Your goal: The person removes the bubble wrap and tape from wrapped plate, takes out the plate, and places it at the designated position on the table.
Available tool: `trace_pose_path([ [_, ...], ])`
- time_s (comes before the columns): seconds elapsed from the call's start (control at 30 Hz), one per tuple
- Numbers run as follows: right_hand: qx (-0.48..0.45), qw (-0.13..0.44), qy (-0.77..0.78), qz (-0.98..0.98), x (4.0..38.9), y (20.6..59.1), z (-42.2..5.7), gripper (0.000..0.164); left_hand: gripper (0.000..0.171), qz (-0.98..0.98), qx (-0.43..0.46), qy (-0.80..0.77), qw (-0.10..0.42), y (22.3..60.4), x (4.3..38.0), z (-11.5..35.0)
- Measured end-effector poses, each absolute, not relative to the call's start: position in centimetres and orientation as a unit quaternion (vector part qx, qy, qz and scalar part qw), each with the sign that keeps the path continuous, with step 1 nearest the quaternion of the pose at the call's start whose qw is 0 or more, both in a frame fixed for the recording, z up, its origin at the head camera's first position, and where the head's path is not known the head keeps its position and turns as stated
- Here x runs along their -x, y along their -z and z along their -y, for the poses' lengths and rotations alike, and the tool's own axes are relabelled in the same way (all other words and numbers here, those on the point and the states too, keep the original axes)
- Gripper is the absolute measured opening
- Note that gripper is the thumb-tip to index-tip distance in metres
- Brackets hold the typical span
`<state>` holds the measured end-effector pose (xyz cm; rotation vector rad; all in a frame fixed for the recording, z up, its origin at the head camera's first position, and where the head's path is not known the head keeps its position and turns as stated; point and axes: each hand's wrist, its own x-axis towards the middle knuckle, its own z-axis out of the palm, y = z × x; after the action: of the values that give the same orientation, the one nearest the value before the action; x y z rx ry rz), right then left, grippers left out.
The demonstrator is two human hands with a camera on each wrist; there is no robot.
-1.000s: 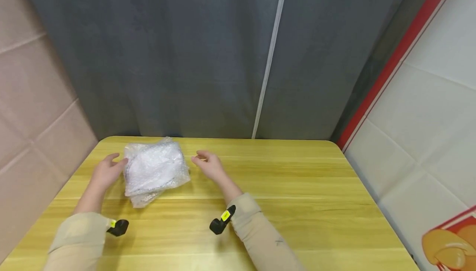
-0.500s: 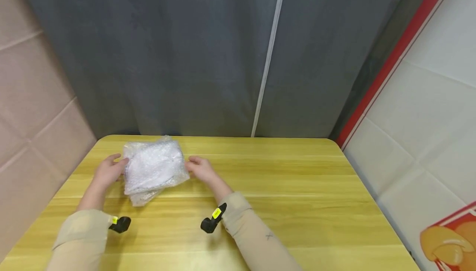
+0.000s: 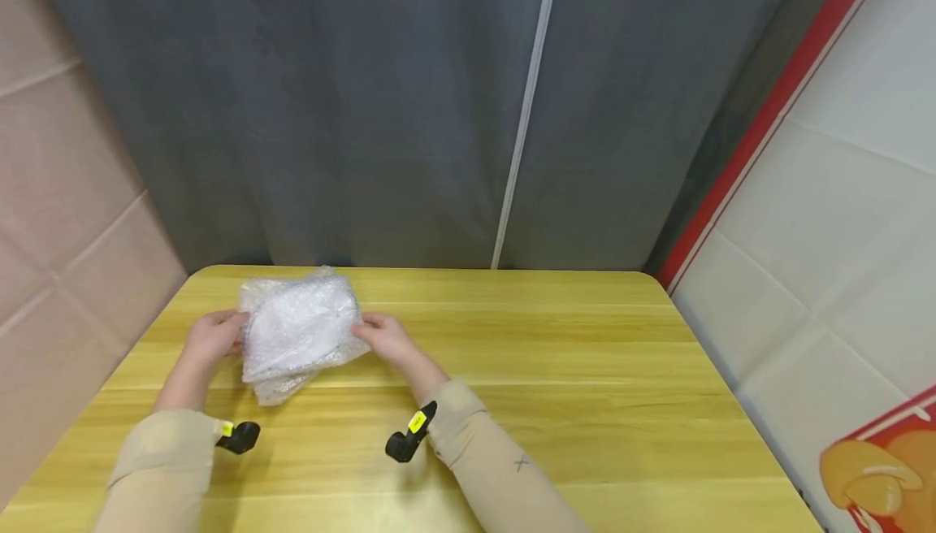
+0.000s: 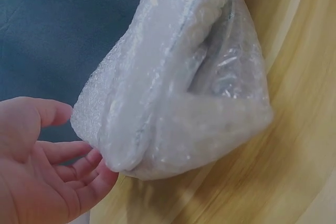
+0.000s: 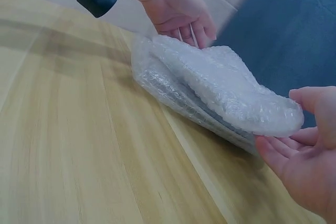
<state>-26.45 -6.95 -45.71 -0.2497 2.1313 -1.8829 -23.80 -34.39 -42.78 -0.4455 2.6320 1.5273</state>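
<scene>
A flattish bundle of clear bubble wrap [image 3: 300, 326] lies toward the left rear of the wooden table [image 3: 585, 403]. Its upper layer looks puffy and white; a looser flap juts out below, toward the near side. My left hand [image 3: 210, 336] holds the left edge, thumb at the rim and fingers curled in beneath, as the left wrist view shows. At the opposite edge my right hand [image 3: 387, 338] pinches the wrap [image 5: 236, 93] between a thumb on top and fingers underneath. Whatever the wrap may contain is hidden.
A dark grey curtain [image 3: 366, 110] hangs behind the table's far edge. Pale panelled walls stand on the left [image 3: 58, 192] and the right [image 3: 826, 257], the right one with a red stripe. Each sleeve cuff carries a small black camera.
My right hand has moved left from beside the bundle onto its right edge and taken hold. The left hand's fingers have closed on the left edge. The bundle has hardly moved.
</scene>
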Motion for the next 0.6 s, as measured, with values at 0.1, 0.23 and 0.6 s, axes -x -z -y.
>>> trace_pose_path([
  [0.1,0.076,0.152,0.665,-0.728,26.42,45.87,7.03,0.045,0.070,-0.834,0.174,-0.522,0.047,43.00,23.87,34.51],
  [0.23,0.074,0.159,0.675,-0.717,26.39,46.04,7.03,0.045,0.069,-0.812,0.197,-0.545,0.062,43.07,23.80,34.66],
  [0.6,0.098,0.153,0.679,-0.711,26.24,45.59,6.25,0.045,0.068,-0.764,0.190,-0.612,0.070,43.40,23.68,34.48],
])
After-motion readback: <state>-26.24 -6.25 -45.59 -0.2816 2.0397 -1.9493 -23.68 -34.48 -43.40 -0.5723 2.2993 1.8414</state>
